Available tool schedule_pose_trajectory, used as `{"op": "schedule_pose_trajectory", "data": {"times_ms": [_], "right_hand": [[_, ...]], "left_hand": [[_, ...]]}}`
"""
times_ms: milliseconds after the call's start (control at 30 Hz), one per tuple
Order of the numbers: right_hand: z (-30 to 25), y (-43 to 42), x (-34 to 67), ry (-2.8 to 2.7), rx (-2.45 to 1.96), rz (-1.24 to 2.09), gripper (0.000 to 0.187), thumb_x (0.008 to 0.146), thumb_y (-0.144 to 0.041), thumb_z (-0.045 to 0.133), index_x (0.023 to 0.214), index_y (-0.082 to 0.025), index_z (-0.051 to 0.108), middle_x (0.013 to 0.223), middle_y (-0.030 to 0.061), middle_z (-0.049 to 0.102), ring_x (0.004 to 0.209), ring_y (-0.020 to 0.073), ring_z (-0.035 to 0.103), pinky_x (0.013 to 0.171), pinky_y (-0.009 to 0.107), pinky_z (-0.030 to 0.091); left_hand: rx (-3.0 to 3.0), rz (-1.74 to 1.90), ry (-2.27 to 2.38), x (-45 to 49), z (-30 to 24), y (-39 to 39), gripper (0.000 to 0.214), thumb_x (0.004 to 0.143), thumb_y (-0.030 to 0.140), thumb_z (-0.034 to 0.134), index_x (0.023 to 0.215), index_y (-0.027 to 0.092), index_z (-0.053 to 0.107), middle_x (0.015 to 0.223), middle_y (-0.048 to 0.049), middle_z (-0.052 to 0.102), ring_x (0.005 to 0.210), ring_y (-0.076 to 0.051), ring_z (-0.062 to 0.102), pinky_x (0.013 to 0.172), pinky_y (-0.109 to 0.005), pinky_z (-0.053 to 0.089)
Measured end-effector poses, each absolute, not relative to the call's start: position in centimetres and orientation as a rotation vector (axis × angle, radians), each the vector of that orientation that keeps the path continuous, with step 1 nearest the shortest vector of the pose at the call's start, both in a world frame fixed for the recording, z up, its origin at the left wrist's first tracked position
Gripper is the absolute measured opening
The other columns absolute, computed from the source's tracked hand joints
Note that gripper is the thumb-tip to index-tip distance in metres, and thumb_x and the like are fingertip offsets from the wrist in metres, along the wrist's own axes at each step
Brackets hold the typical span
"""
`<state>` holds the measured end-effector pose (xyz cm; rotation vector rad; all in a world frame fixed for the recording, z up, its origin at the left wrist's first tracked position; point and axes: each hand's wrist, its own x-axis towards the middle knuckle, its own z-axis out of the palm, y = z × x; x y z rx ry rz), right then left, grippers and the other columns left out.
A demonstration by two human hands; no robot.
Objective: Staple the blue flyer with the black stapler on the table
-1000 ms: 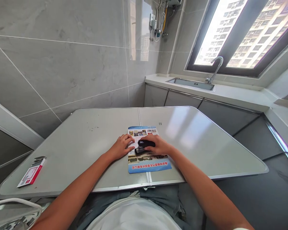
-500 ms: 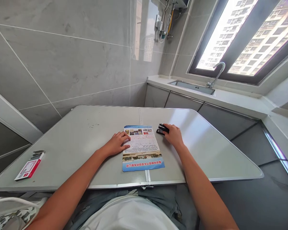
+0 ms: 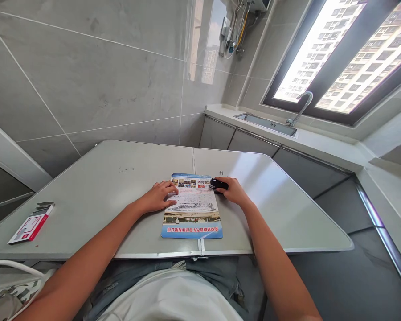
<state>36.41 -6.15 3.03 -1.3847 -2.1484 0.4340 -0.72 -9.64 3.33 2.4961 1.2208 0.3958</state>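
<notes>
A printed leaflet [image 3: 195, 200] with blue bands at its ends and a row of small photos lies flat on the table in front of me. My left hand [image 3: 158, 195] rests over its left edge, thumb and fingers apart. At the upper right edge of the leaflet, my right hand [image 3: 234, 191] is closed around a black stapler [image 3: 219, 183]. The jaw end of the stapler reaches over the paper's edge; whether the sheet sits between the jaws cannot be made out. Just beyond it, two tiny grey bits [image 3: 221, 173] lie on the table.
The pale folding table [image 3: 270, 214] has a centre seam and metal edging. A red and white packet [image 3: 31, 224] lies at its left end. Dark marks [image 3: 127, 170] dot the far left surface. Behind on the right are a counter with a sink [image 3: 267, 123] and tap [image 3: 302, 107].
My right hand has brought the stapler left, onto the leaflet's upper right edge. The grey bits now show where it was. My left hand stays on the sheet; the view has shifted slightly.
</notes>
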Motion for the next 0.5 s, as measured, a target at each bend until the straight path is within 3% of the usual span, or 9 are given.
{"op": "schedule_pose_trajectory", "data": {"times_ms": [367, 500], "right_hand": [[5.2, -7.0, 37.4, -2.408, -1.129, 0.738, 0.033, 0.081, -0.02, 0.068, 0.114, -0.025, 0.067, 0.103, 0.002, 0.075, 0.09, 0.0216, 0.066, 0.082, 0.033, 0.05], [5.3, -7.3, 37.1, -2.424, -1.179, 0.671, 0.024, 0.083, -0.023, 0.069, 0.107, -0.024, 0.068, 0.09, -0.0001, 0.074, 0.08, 0.0197, 0.064, 0.074, 0.03, 0.048]], "left_hand": [[2.514, 0.335, 1.233, -1.0, 3.8, -9.9, 0.027, 0.091, 0.041, 0.065, 0.116, 0.029, 0.067, 0.132, -0.0066, 0.061, 0.125, -0.03, 0.056, 0.108, -0.047, 0.038], [2.529, 0.311, 1.23, -0.8, 4.1, -10.2, 0.03, 0.09, 0.043, 0.065, 0.116, 0.029, 0.067, 0.13, -0.0068, 0.061, 0.12, -0.029, 0.058, 0.104, -0.045, 0.039]]}}
